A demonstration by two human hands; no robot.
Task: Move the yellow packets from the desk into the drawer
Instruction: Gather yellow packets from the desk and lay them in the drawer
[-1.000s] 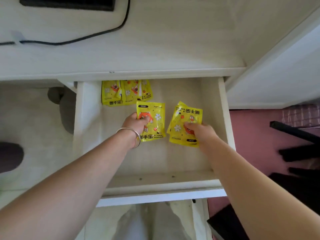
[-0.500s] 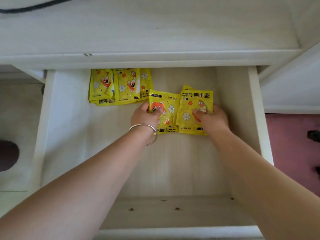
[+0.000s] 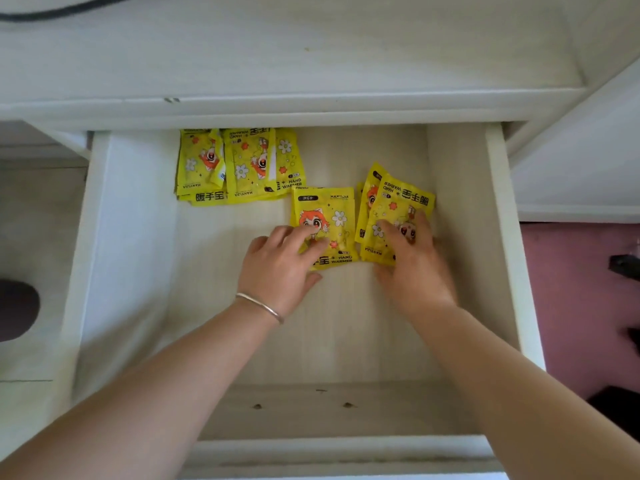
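The white drawer (image 3: 498, 237) stands pulled out under the desk top (image 3: 311, 57). Several yellow hand-warmer packets (image 3: 239, 168) lie in an overlapping pile at its back left. A single yellow packet (image 3: 332, 216) lies flat mid-drawer, and the fingers of my left hand (image 3: 280, 261) rest straight on its lower left part. Just to the right lies a small stack of yellow packets (image 3: 398, 202), slightly fanned. My right hand (image 3: 412, 261) rests on it with spread fingers and is somewhat blurred. A thin bangle circles my left wrist.
A black cable (image 3: 52, 10) runs over the desk top at the far left. The drawer's front half shows bare pale wood (image 3: 329, 341). A pink floor (image 3: 575, 299) with dark objects lies to the right, and a dark rounded object (image 3: 17, 310) sits on the left.
Both hands set their packets down flat on the drawer floor and their fingers straightened on top. The view has dropped closer to the drawer.
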